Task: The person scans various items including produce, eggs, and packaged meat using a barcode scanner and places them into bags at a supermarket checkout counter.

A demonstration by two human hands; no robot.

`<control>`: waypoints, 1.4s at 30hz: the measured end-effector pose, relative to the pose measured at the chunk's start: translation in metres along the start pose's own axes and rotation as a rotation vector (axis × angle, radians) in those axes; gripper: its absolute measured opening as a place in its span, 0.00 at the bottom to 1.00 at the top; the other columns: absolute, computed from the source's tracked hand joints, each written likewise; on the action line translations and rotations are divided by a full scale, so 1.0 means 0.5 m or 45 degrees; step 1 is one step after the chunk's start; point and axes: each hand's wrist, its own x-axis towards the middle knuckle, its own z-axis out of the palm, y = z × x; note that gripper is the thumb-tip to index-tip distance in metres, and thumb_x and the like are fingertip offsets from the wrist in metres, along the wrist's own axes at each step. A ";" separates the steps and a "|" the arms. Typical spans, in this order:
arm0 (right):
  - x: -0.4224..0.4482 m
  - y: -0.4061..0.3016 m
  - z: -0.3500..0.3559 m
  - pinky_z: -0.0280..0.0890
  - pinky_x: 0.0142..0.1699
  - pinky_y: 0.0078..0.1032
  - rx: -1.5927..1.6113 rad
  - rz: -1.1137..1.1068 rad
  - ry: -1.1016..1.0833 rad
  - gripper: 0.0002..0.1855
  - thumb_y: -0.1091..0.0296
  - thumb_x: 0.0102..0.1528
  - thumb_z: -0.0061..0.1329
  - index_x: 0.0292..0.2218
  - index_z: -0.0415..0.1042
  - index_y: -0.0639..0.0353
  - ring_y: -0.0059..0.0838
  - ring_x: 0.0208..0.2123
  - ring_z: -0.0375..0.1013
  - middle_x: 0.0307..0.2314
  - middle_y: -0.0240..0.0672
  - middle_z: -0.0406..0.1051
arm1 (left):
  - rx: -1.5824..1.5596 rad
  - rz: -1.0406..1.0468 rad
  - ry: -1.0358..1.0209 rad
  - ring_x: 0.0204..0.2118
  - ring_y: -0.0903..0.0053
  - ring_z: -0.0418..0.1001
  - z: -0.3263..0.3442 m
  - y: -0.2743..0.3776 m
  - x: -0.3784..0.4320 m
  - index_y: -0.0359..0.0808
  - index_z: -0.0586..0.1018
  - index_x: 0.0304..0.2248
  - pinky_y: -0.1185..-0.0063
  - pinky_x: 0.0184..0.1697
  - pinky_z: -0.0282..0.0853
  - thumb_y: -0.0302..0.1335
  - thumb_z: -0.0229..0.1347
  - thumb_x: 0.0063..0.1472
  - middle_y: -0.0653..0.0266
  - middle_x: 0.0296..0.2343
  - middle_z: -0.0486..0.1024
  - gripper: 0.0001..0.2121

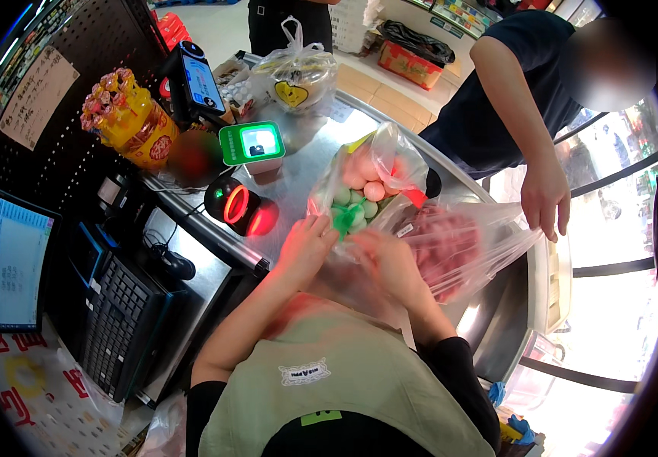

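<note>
Before me on the metal counter lies a clear plastic bag of pinkish eggs and pale green eggs. A green tie closes the part with the green eggs. My left hand pinches thin clear plastic at the near left of the eggs. My right hand is blurred, its fingers at the plastic just right of the green tie; its grip is unclear. Beside it, a clear bag covers dark red contents bearing a white label. Another person's hand holds that bag's stretched top.
A ring-lit scanner and a green-framed payment device stand left of the eggs. Farther back are a tied plastic bag and a yellow lollipop display. A keyboard, mouse and monitor flank my left.
</note>
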 end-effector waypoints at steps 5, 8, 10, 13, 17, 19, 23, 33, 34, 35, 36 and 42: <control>0.101 0.081 -0.015 0.65 0.43 0.34 -0.156 0.032 0.417 0.17 0.74 0.51 0.47 0.44 0.68 0.65 0.49 0.39 0.70 0.37 0.49 0.70 | -0.216 -0.191 0.047 0.42 0.60 0.67 -0.043 0.013 0.010 0.38 0.74 0.41 0.68 0.46 0.62 0.27 0.50 0.55 0.55 0.40 0.69 0.12; 0.156 0.139 -0.015 0.63 0.45 0.36 -0.259 0.180 0.557 0.20 0.73 0.50 0.47 0.46 0.65 0.66 0.51 0.41 0.69 0.37 0.53 0.70 | 0.069 0.007 0.172 0.44 0.61 0.67 -0.035 0.000 0.005 0.41 0.74 0.41 0.69 0.47 0.61 0.28 0.49 0.57 0.55 0.44 0.67 0.12; 0.172 0.169 -0.019 0.63 0.44 0.37 -0.516 0.321 0.548 0.26 0.71 0.49 0.49 0.49 0.62 0.67 0.52 0.40 0.69 0.37 0.54 0.69 | 0.087 0.012 0.130 0.46 0.62 0.66 -0.041 0.001 0.001 0.41 0.74 0.42 0.69 0.47 0.61 0.28 0.49 0.57 0.55 0.47 0.66 0.12; 0.191 0.200 -0.024 0.64 0.41 0.35 -0.456 0.430 0.532 0.23 0.69 0.48 0.50 0.47 0.66 0.63 0.47 0.36 0.71 0.34 0.49 0.71 | 0.107 0.017 0.113 0.47 0.62 0.66 -0.042 -0.003 -0.004 0.42 0.73 0.44 0.70 0.48 0.61 0.29 0.49 0.58 0.55 0.48 0.65 0.13; 0.201 0.241 -0.008 0.65 0.38 0.31 -0.382 0.495 0.489 0.18 0.64 0.49 0.50 0.43 0.72 0.55 0.39 0.31 0.72 0.29 0.41 0.73 | 0.037 -0.062 0.125 0.48 0.61 0.66 -0.030 -0.016 -0.009 0.45 0.72 0.47 0.69 0.49 0.62 0.29 0.50 0.59 0.55 0.49 0.64 0.16; 0.200 0.256 0.008 0.65 0.38 0.29 -0.331 0.464 0.548 0.16 0.61 0.51 0.50 0.41 0.74 0.52 0.36 0.30 0.72 0.27 0.38 0.73 | 0.046 -0.093 0.145 0.48 0.59 0.65 -0.026 -0.020 -0.008 0.47 0.72 0.49 0.69 0.50 0.62 0.29 0.49 0.59 0.54 0.50 0.63 0.17; 0.203 0.270 0.019 0.65 0.39 0.29 -0.388 0.542 0.550 0.17 0.59 0.52 0.49 0.42 0.73 0.52 0.36 0.32 0.73 0.30 0.39 0.74 | -0.002 -0.133 0.143 0.48 0.56 0.65 -0.026 -0.024 -0.006 0.47 0.72 0.49 0.68 0.51 0.63 0.28 0.49 0.59 0.54 0.51 0.63 0.17; 0.128 0.153 -0.026 0.66 0.39 0.30 -0.233 0.233 0.730 0.13 0.68 0.53 0.48 0.41 0.72 0.59 0.39 0.31 0.73 0.32 0.42 0.74 | -0.285 -0.344 0.078 0.52 0.53 0.61 -0.011 -0.022 0.000 0.43 0.71 0.49 0.66 0.55 0.58 0.26 0.48 0.57 0.51 0.53 0.60 0.19; 0.105 0.130 -0.025 0.66 0.38 0.30 -0.102 0.336 0.726 0.13 0.71 0.52 0.48 0.41 0.72 0.60 0.38 0.31 0.73 0.32 0.42 0.74 | -0.128 -0.235 0.078 0.54 0.52 0.59 -0.019 -0.010 -0.004 0.43 0.70 0.50 0.66 0.56 0.56 0.27 0.48 0.58 0.52 0.54 0.60 0.19; 0.077 0.118 -0.017 0.66 0.36 0.29 -0.026 0.287 0.774 0.12 0.73 0.52 0.48 0.40 0.73 0.61 0.38 0.30 0.73 0.31 0.43 0.73 | 0.017 -0.106 0.088 0.55 0.52 0.57 -0.026 0.002 -0.005 0.44 0.68 0.51 0.67 0.57 0.55 0.29 0.48 0.59 0.52 0.54 0.59 0.19; 0.041 0.104 -0.012 0.67 0.34 0.27 0.021 0.257 0.833 0.11 0.75 0.52 0.47 0.39 0.73 0.61 0.37 0.29 0.73 0.30 0.43 0.73 | 0.059 -0.065 0.075 0.56 0.52 0.56 -0.029 0.015 -0.003 0.41 0.69 0.51 0.63 0.57 0.53 0.27 0.50 0.57 0.51 0.54 0.59 0.20; -0.206 0.022 -0.015 0.68 0.30 0.31 -0.134 0.502 1.017 0.06 0.71 0.52 0.50 0.33 0.73 0.59 0.42 0.26 0.72 0.26 0.39 0.72 | -0.054 0.450 0.161 0.56 0.53 0.55 -0.027 0.144 -0.002 0.37 0.71 0.48 0.59 0.57 0.52 0.20 0.52 0.53 0.52 0.51 0.60 0.20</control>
